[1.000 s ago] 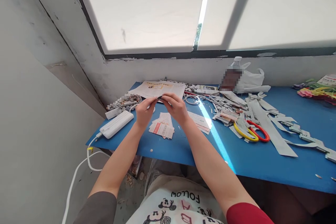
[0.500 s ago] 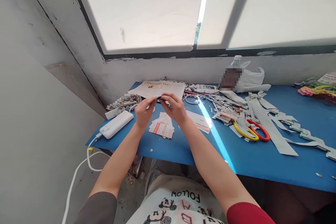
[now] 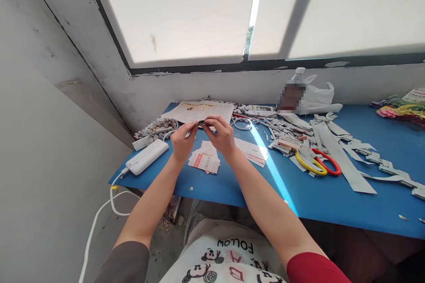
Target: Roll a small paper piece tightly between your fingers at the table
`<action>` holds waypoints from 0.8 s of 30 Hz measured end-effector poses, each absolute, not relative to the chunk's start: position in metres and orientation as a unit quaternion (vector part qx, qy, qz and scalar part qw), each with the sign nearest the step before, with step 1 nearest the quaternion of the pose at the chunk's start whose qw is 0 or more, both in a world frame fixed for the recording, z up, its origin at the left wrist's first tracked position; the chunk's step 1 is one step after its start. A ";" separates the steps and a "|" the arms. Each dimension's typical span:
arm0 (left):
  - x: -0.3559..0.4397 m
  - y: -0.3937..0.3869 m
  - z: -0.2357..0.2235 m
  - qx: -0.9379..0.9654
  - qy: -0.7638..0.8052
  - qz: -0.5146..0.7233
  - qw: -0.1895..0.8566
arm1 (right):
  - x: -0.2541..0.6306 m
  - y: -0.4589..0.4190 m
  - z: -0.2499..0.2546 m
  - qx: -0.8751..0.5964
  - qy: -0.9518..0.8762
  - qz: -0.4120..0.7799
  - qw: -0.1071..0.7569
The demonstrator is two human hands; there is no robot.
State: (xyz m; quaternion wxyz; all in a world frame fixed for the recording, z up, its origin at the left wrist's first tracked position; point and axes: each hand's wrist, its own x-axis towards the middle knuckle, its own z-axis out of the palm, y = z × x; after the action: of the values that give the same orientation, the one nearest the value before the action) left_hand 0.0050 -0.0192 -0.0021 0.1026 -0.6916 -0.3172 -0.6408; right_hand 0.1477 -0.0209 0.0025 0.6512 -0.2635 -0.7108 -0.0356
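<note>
Both hands are raised just above the blue table (image 3: 232, 190), fingertips meeting. My left hand (image 3: 182, 139) and my right hand (image 3: 221, 135) pinch a small dark thing (image 3: 201, 122) between them; it is too small to name. A thin metal piece pokes out beside my left fingers. Under the hands lies a small stack of printed paper slips (image 3: 204, 159). A larger printed sheet (image 3: 201, 111) lies behind the hands.
A white power bank (image 3: 147, 156) with a cable sits at the left edge, beside a heap of small grey pieces (image 3: 156, 128). Metal rings (image 3: 243, 124), paper strips (image 3: 341, 159), red and yellow scissors (image 3: 317, 164), a bottle (image 3: 292, 95) and a white bag (image 3: 320, 97) lie to the right.
The hands stay almost in place, pinching the same small thing; the view has shifted slightly.
</note>
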 end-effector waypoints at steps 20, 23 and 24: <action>-0.007 -0.011 0.002 -0.762 -0.326 -0.555 0.076 | 0.156 -0.008 0.000 -0.287 -0.756 -0.004 0.588; -0.005 -0.010 0.003 -0.764 -0.334 -0.550 0.051 | 0.156 -0.007 0.001 -0.276 -0.751 0.043 0.599; -0.005 -0.010 0.002 -0.762 -0.341 -0.550 0.032 | 0.156 -0.007 0.001 -0.276 -0.748 0.062 0.600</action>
State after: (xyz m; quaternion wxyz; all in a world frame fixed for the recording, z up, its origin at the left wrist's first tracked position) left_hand -0.0047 -0.0104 0.0024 0.0322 -0.7623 -0.3405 -0.5495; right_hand 0.1564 -0.0070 0.0012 0.5999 -0.2761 -0.7484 0.0625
